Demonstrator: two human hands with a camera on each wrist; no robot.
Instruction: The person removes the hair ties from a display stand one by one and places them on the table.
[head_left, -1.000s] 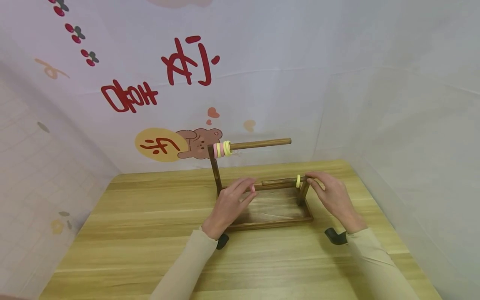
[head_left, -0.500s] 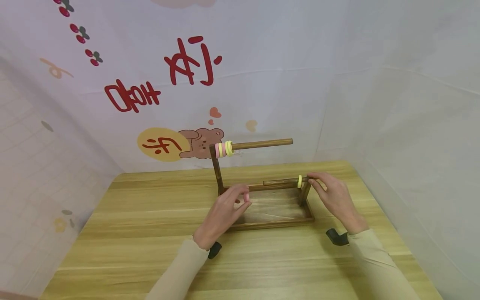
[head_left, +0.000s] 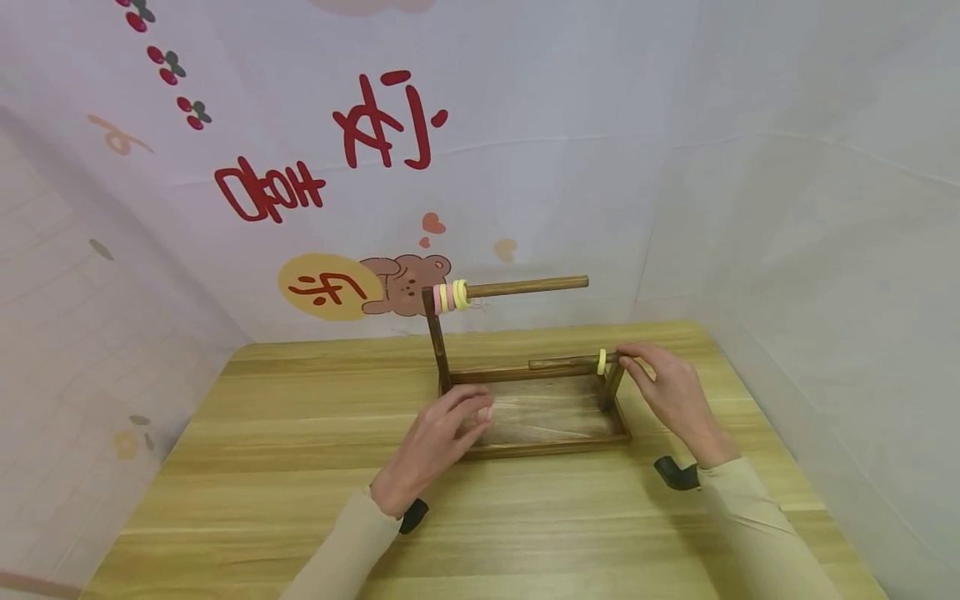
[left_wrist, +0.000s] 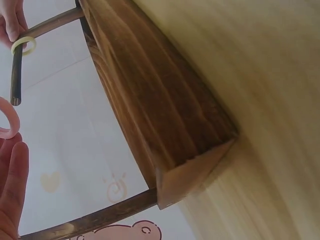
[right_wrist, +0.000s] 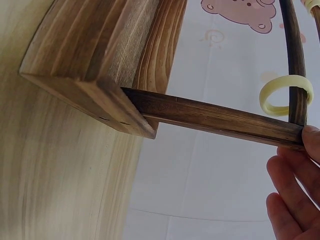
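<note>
With the tray [head_left: 547, 449] as our clock face, we pick up the left hand [head_left: 438, 433] at nine, thumb and fingers pinching the pink ring [left_wrist: 15, 120], a smooth, matte, rounded band, over the tray's left end. It's off every peg. Across at between two and three we see the right hand [head_left: 667, 383], thumb and fingertips gripping the top of the short post [right_wrist: 200, 115], right where the short peg [head_left: 558, 364] joins it; the other fingers lie loosely bent below. And around that peg, close to the joint, hangs the yellow ring [head_left: 602, 362], pale and slim.

We look to ten: the tall post [head_left: 437, 342], dark-stained and squared, rises from the tray's end. From its top the long peg [head_left: 528, 287], a round wooden rod, runs toward one o'clock, its right end free. At eleven, hard by that post, sits a stack of rings [head_left: 450, 297], pink and yellow bands packed around the rod.

The tray itself is shallow and rectangular, brown wood with bold, wavy grain, and we have it on a table [head_left: 570, 525] with a streaky, pale-wood top. Beyond, at twelve, hangs white, softly creased cloth [head_left: 540, 192]; toward ten we spot its printed bear [head_left: 411, 287].
</note>
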